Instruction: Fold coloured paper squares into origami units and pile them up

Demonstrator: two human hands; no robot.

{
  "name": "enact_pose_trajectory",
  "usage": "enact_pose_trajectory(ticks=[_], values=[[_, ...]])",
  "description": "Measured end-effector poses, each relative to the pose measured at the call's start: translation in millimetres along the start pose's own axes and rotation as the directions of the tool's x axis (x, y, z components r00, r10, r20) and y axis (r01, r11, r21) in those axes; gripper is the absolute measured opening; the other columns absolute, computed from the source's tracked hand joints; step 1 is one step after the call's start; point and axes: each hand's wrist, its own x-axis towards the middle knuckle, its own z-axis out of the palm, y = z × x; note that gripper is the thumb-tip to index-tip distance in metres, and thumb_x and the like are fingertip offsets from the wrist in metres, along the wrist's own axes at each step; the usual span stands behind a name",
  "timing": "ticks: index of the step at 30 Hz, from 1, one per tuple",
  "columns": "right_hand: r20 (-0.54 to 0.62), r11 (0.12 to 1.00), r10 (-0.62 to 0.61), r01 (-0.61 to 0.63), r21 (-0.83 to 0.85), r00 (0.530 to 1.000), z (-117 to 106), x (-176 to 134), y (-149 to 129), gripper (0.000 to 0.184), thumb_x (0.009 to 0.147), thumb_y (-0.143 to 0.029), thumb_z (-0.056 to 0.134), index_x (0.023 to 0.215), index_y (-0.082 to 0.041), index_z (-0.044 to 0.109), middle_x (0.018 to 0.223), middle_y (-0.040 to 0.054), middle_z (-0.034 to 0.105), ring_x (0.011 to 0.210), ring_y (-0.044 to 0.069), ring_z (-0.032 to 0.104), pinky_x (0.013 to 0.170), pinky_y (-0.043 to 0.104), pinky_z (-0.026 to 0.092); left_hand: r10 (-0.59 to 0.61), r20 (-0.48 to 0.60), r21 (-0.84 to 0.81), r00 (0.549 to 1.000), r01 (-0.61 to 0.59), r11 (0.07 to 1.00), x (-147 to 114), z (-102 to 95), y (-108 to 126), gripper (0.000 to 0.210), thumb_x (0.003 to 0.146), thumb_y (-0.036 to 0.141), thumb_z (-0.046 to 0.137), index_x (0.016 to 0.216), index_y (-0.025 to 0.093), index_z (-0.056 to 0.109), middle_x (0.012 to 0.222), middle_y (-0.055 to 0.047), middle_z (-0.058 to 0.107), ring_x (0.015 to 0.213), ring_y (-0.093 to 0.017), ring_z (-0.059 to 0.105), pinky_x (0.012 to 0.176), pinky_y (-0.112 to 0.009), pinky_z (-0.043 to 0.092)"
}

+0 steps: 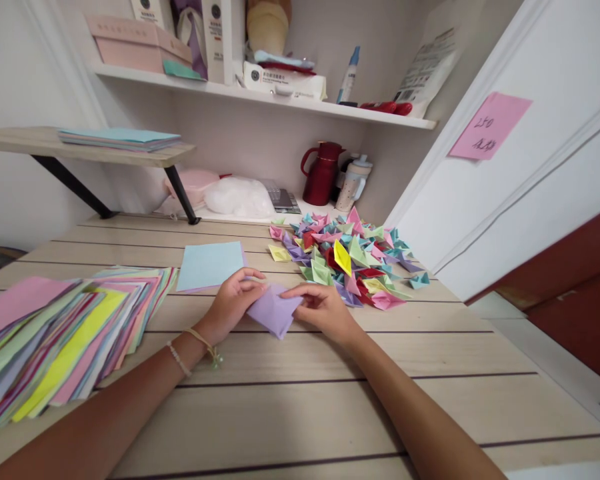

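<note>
A folded sheet of purple paper [275, 313] is held between both hands above the middle of the table. My left hand [237, 300] pinches its left upper edge, with a beaded bracelet and a cord bracelet on the wrist. On the opposite side, my right hand [323, 308] grips the right corner between thumb and fingers. Just behind my left hand lies a light blue square sheet [210, 263] with a purple edge showing under it. Beyond my right hand spreads a heap of folded paper boats [350, 257] in many colours.
Fanned coloured paper sheets [75, 333] cover the table's left side. A raised wooden stand [130, 155] with black legs carries more paper [120, 137]. At the back stand a red jug [323, 175] and a pale tumbler [354, 183], under a loaded white shelf [260, 100].
</note>
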Motion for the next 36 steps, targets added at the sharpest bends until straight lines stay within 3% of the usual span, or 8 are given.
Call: enact_pose_trajectory(ticks=[5, 10, 14, 21, 26, 28, 31, 36], values=[[-0.046, 0.999, 0.011, -0.009, 0.034, 0.999, 2.7, 0.5, 0.0, 0.016, 0.067, -0.033, 0.071, 0.069, -0.017, 0.069, 0.074, 0.0049, 0.066, 0.066, 0.015, 0.057, 0.057, 0.026, 0.043, 0.004, 0.03, -0.008, 1.0, -0.004, 1.0, 0.2, -0.4, 0.7, 0.022, 0.07, 0.032, 0.067, 0.084, 0.016, 0.061, 0.064, 0.002, 0.063, 0.052, -0.009, 0.054, 0.049, -0.019, 0.038], [-0.274, 0.983, 0.093, -0.044, 0.179, 0.957, 3.7, 4.3, 10.9, 0.027, 0.068, -0.036, 0.07, 0.087, -0.019, 0.061, 0.061, -0.0018, 0.056, 0.051, 0.01, 0.047, 0.047, 0.022, 0.036, 0.013, 0.1, 0.016, 0.995, -0.015, 1.0, -0.6, 2.3, -0.2, 0.027, 0.067, 0.031, 0.07, 0.087, 0.014, 0.064, 0.077, -0.004, 0.067, 0.068, -0.013, 0.06, 0.062, -0.022, 0.046], [-0.342, 0.985, 0.051, 0.008, 0.17, 0.938, 2.5, 5.6, 12.7, 0.026, 0.07, -0.035, 0.068, 0.087, -0.021, 0.056, 0.059, -0.0038, 0.053, 0.048, 0.009, 0.043, 0.044, 0.02, 0.032, 0.03, 0.079, 0.056, 0.996, -0.034, 0.998, 1.2, 3.1, -4.6, 0.029, 0.063, 0.026, 0.073, 0.087, 0.015, 0.062, 0.081, -0.005, 0.068, 0.074, -0.016, 0.062, 0.068, -0.026, 0.049], [-0.224, 1.0, 0.023, -0.027, -0.015, 0.974, 1.7, 2.2, 8.7, 0.025, 0.076, -0.032, 0.06, 0.096, -0.02, 0.067, 0.082, 0.0037, 0.065, 0.06, 0.013, 0.052, 0.053, 0.025, 0.039, 0.153, -0.045, 0.149, 0.987, -0.145, 0.978, 0.6, 1.5, 0.6, 0.011, 0.071, 0.025, 0.064, 0.078, 0.016, 0.063, 0.08, -0.003, 0.067, 0.08, -0.016, 0.061, 0.076, -0.026, 0.047], [-0.206, 0.989, -0.003, -0.028, -0.146, 0.979, 2.3, 1.3, 5.0, 0.038, 0.073, -0.029, 0.065, 0.11, -0.024, 0.064, 0.097, 0.0035, 0.068, 0.066, 0.015, 0.056, 0.061, 0.028, 0.044, 0.127, 0.061, 0.121, 0.99, -0.134, 0.984, -1.7, 3.3, -2.4, 0.034, 0.064, 0.026, 0.072, 0.096, 0.015, 0.063, 0.096, -0.008, 0.067, 0.089, -0.019, 0.061, 0.078, -0.029, 0.048], [-0.205, 0.974, -0.051, 0.003, -0.228, 0.977, 2.1, 1.0, 3.0, 0.033, 0.075, -0.03, 0.063, 0.108, -0.024, 0.065, 0.099, 0.0046, 0.068, 0.071, 0.018, 0.059, 0.064, 0.03, 0.045, 0.13, 0.078, 0.141, 0.988, -0.14, 0.98, -2.6, 4.8, -5.9, 0.043, 0.058, 0.023, 0.076, 0.098, 0.016, 0.061, 0.095, -0.007, 0.068, 0.087, -0.019, 0.062, 0.077, -0.029, 0.049], [-0.175, 0.945, -0.115, 0.053, -0.324, 0.978, 2.0, -0.2, 0.2, 0.026, 0.078, -0.032, 0.061, 0.101, -0.024, 0.069, 0.094, 0.0058, 0.071, 0.074, 0.021, 0.062, 0.064, 0.031, 0.046, 0.19, 0.051, 0.253, 0.981, -0.196, 0.947, -4.3, 5.9, -8.1, 0.033, 0.065, 0.026, 0.071, 0.095, 0.016, 0.063, 0.091, -0.006, 0.069, 0.084, -0.018, 0.063, 0.076, -0.029, 0.049], [-0.168, 0.969, -0.076, 0.033, -0.246, 0.983, 3.3, -1.6, -2.6, 0.024, 0.081, -0.036, 0.057, 0.096, -0.025, 0.071, 0.089, 0.0031, 0.072, 0.073, 0.02, 0.064, 0.059, 0.028, 0.047, 0.178, 0.05, 0.344, 0.983, -0.185, 0.92, -5.0, 3.3, -6.4, 0.022, 0.076, 0.035, 0.06, 0.086, 0.015, 0.064, 0.064, 0.0, 0.063, 0.057, -0.013, 0.058, 0.054, -0.023, 0.046]])
